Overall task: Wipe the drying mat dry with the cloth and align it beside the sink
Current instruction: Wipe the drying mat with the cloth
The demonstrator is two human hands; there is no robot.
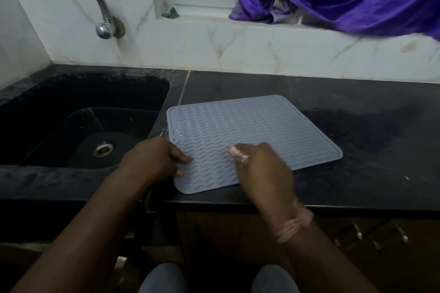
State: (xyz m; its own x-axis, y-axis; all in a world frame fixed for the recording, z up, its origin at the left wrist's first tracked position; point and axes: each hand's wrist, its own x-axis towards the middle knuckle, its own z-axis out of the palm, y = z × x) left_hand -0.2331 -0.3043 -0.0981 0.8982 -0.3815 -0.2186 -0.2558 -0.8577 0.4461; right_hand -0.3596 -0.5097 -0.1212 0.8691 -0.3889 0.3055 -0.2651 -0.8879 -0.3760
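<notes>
Nearest the bench's front edge, the right hand (259, 164) lies on the near part of the drying mat (252, 135), its grip curled over a small pale pinkish cloth (235, 153) that peeps out at the fingertips; the hand is blurred, so how firmly the fingers pinch the cloth cannot be told for sure. Just sink-side of it, the left hand (157, 157) grips the mat's near corner on the sink side, thumb on top of the wavy ribs and fingers curled at the edge. The mat itself, a grey-blue ribbed silicone sheet, lies flat on the dark bench (357, 126) just beside the sink (83, 126), skewed so that its sink-side edge is not parallel to the basin's rim and its near corner reaches almost to the bench's front lip. Glints of water show in the grooves toward the sink-side half. To wipe well, I judge the left hand should pin that corner flat while the cloth travels along the ribs rather than across them, so it reaches down into the channels, working from the far side of the mat back toward the person and folding the cloth to a dry face when soaked. Squaring the mat against the sink's rim is best left until the grooves no longer shine. Beyond the sink, a curved metal tap (95, 5) stands out from the tiled wall.
</notes>
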